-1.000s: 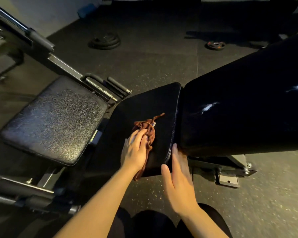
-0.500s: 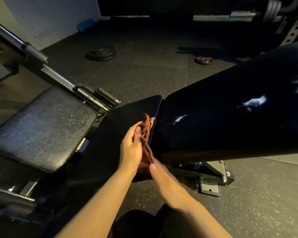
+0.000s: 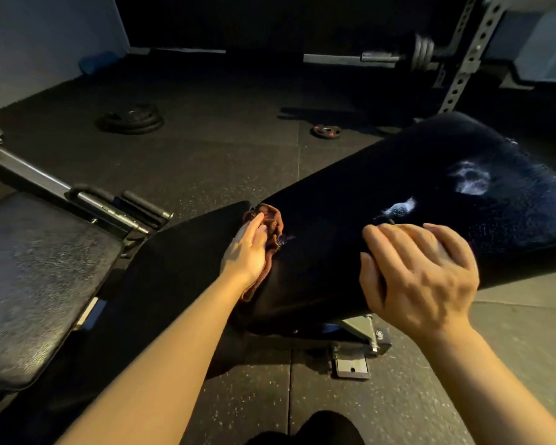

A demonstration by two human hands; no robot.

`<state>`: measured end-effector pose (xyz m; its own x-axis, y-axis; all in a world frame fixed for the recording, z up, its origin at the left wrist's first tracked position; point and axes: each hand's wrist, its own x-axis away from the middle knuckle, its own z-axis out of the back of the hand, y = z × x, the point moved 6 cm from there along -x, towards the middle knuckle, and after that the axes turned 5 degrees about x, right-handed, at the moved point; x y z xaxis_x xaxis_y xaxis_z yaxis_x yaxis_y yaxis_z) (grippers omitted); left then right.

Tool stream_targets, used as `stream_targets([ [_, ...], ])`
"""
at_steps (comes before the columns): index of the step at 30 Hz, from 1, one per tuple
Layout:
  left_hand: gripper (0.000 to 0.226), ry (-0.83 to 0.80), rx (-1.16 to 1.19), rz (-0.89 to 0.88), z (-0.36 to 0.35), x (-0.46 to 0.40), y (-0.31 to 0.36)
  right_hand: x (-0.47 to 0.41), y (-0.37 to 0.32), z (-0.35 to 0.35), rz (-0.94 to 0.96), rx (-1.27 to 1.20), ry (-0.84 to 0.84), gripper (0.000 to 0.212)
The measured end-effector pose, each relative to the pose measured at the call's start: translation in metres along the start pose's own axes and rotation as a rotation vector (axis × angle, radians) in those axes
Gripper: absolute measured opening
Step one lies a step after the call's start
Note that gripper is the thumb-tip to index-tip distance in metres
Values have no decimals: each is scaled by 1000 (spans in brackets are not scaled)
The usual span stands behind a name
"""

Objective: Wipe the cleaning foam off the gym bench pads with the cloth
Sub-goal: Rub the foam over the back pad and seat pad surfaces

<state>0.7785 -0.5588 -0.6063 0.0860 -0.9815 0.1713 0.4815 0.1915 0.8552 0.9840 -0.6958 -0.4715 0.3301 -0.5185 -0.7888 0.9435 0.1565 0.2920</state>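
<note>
A black inclined back pad (image 3: 350, 252) rises toward the right, with white foam smears (image 3: 471, 179) and a smaller streak (image 3: 398, 207) on its upper part. The black seat pad (image 3: 187, 252) lies below it to the left. A crumpled brown cloth (image 3: 272, 226) sits at the lower end of the back pad, and my left hand (image 3: 247, 252) presses on it with fairly straight fingers. My right hand (image 3: 418, 271) lies on the near edge of the back pad, fingers spread and slightly bent over it, just below the smaller foam streak.
A second bench with a textured black pad (image 3: 36, 284) and metal frame (image 3: 77, 197) stands on the left. Weight plates (image 3: 132, 118) and a small plate (image 3: 326, 131) lie on the rubber floor. A rack with a loaded barbell (image 3: 424, 54) stands behind.
My left hand carried the cloth from the seat pad up onto the lower end of the back pad. My right hand left the seat pad's edge and moved up onto the back pad.
</note>
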Motion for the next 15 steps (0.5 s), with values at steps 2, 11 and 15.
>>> stream_targets([
  [2, 44, -15, -16, -65, 3, 14, 5, 3, -1, -5, 32, -10, 31, 29],
  [11, 39, -194, -108, -483, -24, 79, 56, 0, -2, -2, -4, -35, 82, 27],
  [15, 48, -86, -187, -236, -20, 17, 56, -2, -2, 4, -3, -89, -20, 34],
])
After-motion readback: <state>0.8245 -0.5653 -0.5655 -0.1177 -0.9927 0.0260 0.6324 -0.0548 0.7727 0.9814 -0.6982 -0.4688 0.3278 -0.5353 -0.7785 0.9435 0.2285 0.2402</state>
